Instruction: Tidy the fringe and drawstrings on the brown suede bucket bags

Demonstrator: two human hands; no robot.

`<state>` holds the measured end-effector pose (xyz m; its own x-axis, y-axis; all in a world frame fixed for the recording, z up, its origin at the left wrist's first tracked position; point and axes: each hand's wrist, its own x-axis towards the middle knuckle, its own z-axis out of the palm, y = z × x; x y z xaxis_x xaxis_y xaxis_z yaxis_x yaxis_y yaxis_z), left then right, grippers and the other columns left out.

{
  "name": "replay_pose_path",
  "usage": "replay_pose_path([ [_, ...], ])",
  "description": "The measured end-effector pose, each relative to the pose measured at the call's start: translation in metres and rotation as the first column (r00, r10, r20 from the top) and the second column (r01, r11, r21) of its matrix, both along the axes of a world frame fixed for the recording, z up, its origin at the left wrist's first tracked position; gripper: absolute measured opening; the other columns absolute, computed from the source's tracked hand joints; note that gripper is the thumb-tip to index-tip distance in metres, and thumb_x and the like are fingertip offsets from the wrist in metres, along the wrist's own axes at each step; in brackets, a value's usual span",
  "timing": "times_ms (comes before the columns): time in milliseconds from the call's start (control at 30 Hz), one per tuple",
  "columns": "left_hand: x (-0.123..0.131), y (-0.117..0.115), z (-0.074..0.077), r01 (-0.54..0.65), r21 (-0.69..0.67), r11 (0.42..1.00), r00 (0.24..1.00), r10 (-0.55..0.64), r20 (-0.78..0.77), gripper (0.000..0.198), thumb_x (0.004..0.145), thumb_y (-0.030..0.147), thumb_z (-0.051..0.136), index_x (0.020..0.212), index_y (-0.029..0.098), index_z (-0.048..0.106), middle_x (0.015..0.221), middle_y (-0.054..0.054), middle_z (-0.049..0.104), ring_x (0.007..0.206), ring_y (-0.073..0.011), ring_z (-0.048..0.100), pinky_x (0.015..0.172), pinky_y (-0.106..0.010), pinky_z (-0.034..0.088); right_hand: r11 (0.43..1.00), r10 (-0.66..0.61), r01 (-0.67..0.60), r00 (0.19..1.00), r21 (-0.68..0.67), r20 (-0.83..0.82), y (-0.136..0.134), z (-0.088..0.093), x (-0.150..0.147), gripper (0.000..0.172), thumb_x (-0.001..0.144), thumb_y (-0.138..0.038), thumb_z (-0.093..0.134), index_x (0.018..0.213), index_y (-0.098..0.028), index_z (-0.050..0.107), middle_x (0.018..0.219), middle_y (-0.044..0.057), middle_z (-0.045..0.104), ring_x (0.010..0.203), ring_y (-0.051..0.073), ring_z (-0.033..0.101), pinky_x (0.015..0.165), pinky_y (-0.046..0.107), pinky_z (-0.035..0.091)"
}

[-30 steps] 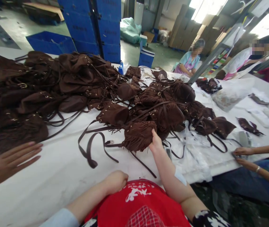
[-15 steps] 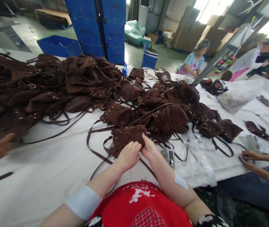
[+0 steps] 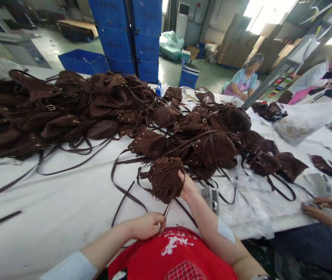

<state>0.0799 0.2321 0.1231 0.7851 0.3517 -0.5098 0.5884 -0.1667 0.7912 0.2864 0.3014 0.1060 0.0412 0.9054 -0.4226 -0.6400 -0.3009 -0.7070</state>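
Observation:
A small dark brown fringed bag (image 3: 166,179) is held just above the white table, a strap trailing left from it. My right hand (image 3: 187,186) grips its right end, with the fingers partly hidden behind the bag. Below it, close to the red apron (image 3: 201,252), my left hand (image 3: 151,225) is closed in a pinch on thin brown fringe strands (image 3: 168,209). These strands run taut from the bag's lower edge down to my fingers. Beyond the bag lies a heap of similar brown bags (image 3: 207,144).
A larger pile of brown bags (image 3: 67,105) covers the left of the table (image 3: 75,202). A small grey metal device (image 3: 212,198) sits by my right forearm. Another person's hands (image 3: 326,208) work at the right edge. Blue crates (image 3: 116,35) are stacked behind.
My left hand has left the bag's body and drawn strands down toward the apron. The bag has turned in my right hand. Another person's hand at the left has gone from view.

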Motion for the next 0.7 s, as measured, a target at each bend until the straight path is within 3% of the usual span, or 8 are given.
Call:
replay_pose_path([
  [100,-0.026,-0.005,-0.01,-0.13,-0.197,0.972,0.989,0.114,-0.092,0.033,0.064,0.01,0.041,0.086,0.022,0.063,0.072,0.003,0.062,0.06,-0.0142,0.055,0.056,-0.025,0.044,0.999,-0.03,0.029,0.999,0.03,0.025,0.011,0.007,0.021,0.032,0.076,-0.044,0.071,0.094,-0.018,0.068,0.092,0.007,0.075,0.098,0.025,0.068,0.088,0.041,0.056],
  [233,-0.034,0.008,0.0,-0.265,0.117,0.957,0.962,0.271,-0.041,0.021,0.063,0.007,0.043,0.069,0.019,0.059,0.074,-0.001,0.061,0.07,-0.0161,0.058,0.067,-0.028,0.048,0.99,-0.022,0.002,0.99,0.143,0.138,0.028,0.034,0.053,0.033,0.072,-0.04,0.076,0.095,-0.018,0.07,0.092,0.007,0.074,0.095,0.025,0.068,0.088,0.04,0.055],
  [333,-0.018,0.036,0.036,-0.528,0.465,0.711,0.849,0.446,0.284,0.023,0.076,0.011,0.045,0.091,0.019,0.059,0.099,-0.007,0.062,0.092,-0.0196,0.058,0.083,-0.034,0.049,0.964,0.126,-0.189,0.945,0.186,0.303,0.031,0.06,0.064,0.033,0.069,-0.035,0.078,0.095,-0.016,0.073,0.092,0.007,0.074,0.09,0.025,0.069,0.084,0.038,0.054],
  [433,0.005,0.066,0.07,-0.634,0.612,0.472,0.773,0.396,0.496,0.044,0.078,0.027,0.061,0.121,0.02,0.05,0.133,-0.013,0.048,0.125,-0.0262,0.044,0.106,-0.042,0.039,0.903,0.313,-0.406,0.846,0.14,0.432,0.026,0.083,0.063,0.032,0.067,-0.031,0.078,0.093,-0.013,0.074,0.086,0.006,0.074,0.081,0.023,0.068,0.075,0.032,0.053],
  [500,0.018,0.081,0.075,-0.615,0.638,0.464,0.788,0.332,0.518,0.058,0.075,0.031,0.068,0.128,0.021,0.047,0.14,-0.012,0.042,0.131,-0.028,0.038,0.111,-0.044,0.033,0.88,0.369,-0.463,0.804,0.102,0.467,0.024,0.093,0.061,0.03,0.067,-0.031,0.078,0.09,-0.012,0.074,0.08,0.006,0.073,0.072,0.02,0.066,0.066,0.028,0.051],
  [567,0.03,0.09,0.064,-0.617,0.591,0.519,0.784,0.346,0.515,0.046,0.078,0.032,0.065,0.121,0.021,0.053,0.132,-0.011,0.049,0.125,-0.027,0.045,0.107,-0.044,0.037,0.891,0.378,-0.452,0.799,0.052,0.467,0.026,0.095,0.06,0.029,0.068,-0.032,0.078,0.088,-0.011,0.073,0.076,0.005,0.072,0.065,0.017,0.064,0.06,0.025,0.048],
  [633,0.038,0.097,0.043,-0.681,0.422,0.598,0.725,0.469,0.505,0.025,0.081,0.033,0.062,0.103,0.021,0.061,0.11,-0.007,0.06,0.108,-0.0244,0.055,0.1,-0.042,0.042,0.913,0.371,-0.408,0.822,-0.01,0.432,0.032,0.086,0.061,0.03,0.068,-0.032,0.078,0.089,-0.011,0.073,0.073,0.004,0.072,0.062,0.016,0.063,0.058,0.024,0.048],
  [700,0.041,0.1,0.016,-0.781,0.131,0.611,0.595,0.663,0.455,0.016,0.077,0.034,0.065,0.086,0.021,0.063,0.089,-0.003,0.064,0.092,-0.0219,0.059,0.093,-0.038,0.045,0.932,0.356,-0.358,0.862,-0.063,0.362,0.035,0.067,0.064,0.03,0.07,-0.032,0.077,0.091,-0.012,0.072,0.074,0.004,0.072,0.064,0.017,0.064,0.063,0.026,0.05],
])
